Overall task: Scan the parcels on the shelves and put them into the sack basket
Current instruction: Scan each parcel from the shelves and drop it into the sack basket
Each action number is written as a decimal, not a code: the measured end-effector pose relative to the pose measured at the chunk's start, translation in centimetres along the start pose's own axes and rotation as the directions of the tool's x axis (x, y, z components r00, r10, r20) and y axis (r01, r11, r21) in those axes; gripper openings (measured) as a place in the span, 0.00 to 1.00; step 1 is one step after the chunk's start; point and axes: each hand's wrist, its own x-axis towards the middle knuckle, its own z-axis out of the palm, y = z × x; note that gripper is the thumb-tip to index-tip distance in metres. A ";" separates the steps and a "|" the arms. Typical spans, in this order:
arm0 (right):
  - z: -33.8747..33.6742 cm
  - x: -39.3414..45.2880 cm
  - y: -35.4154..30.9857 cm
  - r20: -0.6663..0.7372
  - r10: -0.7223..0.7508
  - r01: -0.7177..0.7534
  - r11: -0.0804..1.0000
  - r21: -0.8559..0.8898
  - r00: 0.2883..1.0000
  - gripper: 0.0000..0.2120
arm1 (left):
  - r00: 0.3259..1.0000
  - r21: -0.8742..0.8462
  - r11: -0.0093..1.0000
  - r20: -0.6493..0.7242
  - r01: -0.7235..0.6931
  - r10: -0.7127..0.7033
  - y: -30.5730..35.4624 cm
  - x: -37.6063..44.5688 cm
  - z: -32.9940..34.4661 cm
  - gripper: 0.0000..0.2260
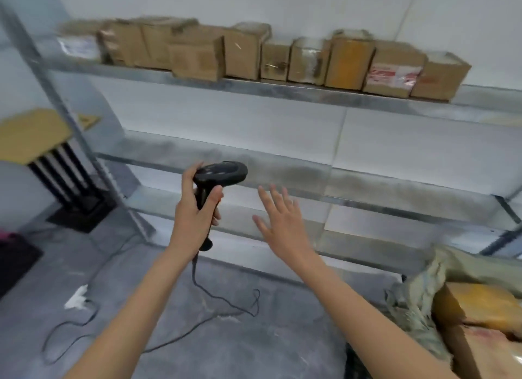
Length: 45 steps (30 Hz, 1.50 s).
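Left hand (195, 214): grips the black scanner (219, 178) by its handle.
Right hand (282, 223): spread, holding nothing.
Parcels (254, 53): in a row along the top shelf (282, 89) (picture blurred).

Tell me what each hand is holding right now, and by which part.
The left hand grips the black barcode scanner by its handle, below the head. The right hand holds nothing; its fingers are spread open in front of the shelves.

Two bare forearms, no sleeves, left hand (195, 212), right hand (282, 223)
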 end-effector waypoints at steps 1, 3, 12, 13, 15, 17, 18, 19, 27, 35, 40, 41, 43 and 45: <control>0.8 0.8 -2.0 0.011 -0.029 0.029 1.000 0.005 1.000 0.30 | 0.999 0.011 1.000 -0.038 -0.003 0.003 -0.3 -0.1 -2.1 0.20; 2.4 2.5 -6.0 0.024 -0.086 0.086 0.996 0.014 0.996 0.31 | 0.994 0.032 0.999 -0.110 0.002 0.001 -1.1 -0.4 -6.2 0.20; 8.2 9.3 -20.8 0.025 -0.273 0.270 0.960 0.071 0.962 0.31 | 0.953 0.123 0.992 -0.301 0.009 0.028 -3.1 1.5 -21.2 0.22; 8.5 10.1 -21.6 0.024 -0.291 0.289 0.954 0.076 0.956 0.31 | 0.945 0.112 0.994 -0.325 0.007 0.030 -3.2 2.1 -22.3 0.22; 9.0 11.9 -22.9 0.019 -0.317 0.314 0.945 0.087 0.948 0.31 | 0.930 0.097 0.995 -0.366 0.003 0.033 -3.5 3.5 -24.1 0.22; 9.5 14.3 -24.3 0.013 -0.334 0.332 0.939 0.088 0.942 0.31 | 0.916 0.083 0.997 -0.399 0.001 0.033 -4.1 5.2 -25.7 0.22; 9.7 15.7 -25.1 0.011 -0.344 0.342 0.936 0.084 0.939 0.31 | 0.909 0.078 0.997 -0.416 -0.001 0.034 -4.6 6.3 -26.6 0.22; 10.0 17.2 -25.9 0.008 -0.355 0.354 0.932 0.082 0.935 0.30 | 0.900 0.074 0.997 -0.435 -0.002 0.034 -5.0 7.5 -27.4 0.22; 10.9 32.6 -30.9 -0.057 -0.450 0.454 0.883 0.122 0.891 0.30 | 0.826 0.044 0.998 -0.561 -0.045 0.062 -8.4 20.2 -32.3 0.22; 8.9 45.6 -35.4 -0.131 -0.475 0.490 0.862 0.129 0.870 0.30 | 0.811 -0.007 0.995 -0.580 -0.100 0.078 -10.2 32.8 -35.5 0.24; 8.5 51.4 -37.2 -0.149 -0.440 0.455 0.886 0.092 0.886 0.31 | 0.824 -0.027 0.989 -0.556 -0.146 0.106 -13.6 39.5 -37.0 0.22; 8.4 52.5 -37.6 -0.160 -0.420 0.436 0.896 0.084 0.893 0.32 | 0.831 -0.036 0.987 -0.545 -0.157 0.112 -14.4 40.9 -37.4 0.21; 8.4 54.6 -38.8 -0.189 -0.385 0.404 0.912 0.073 0.903 0.33 | 0.842 -0.046 0.984 -0.525 -0.170 0.121 -15.9 43.8 -38.4 0.20; 8.6 56.7 -40.1 -0.232 -0.362 0.382 0.923 0.042 0.903 0.33 | 0.850 -0.073 0.978 -0.510 -0.197 0.133 -17.4 47.2 -39.5 0.21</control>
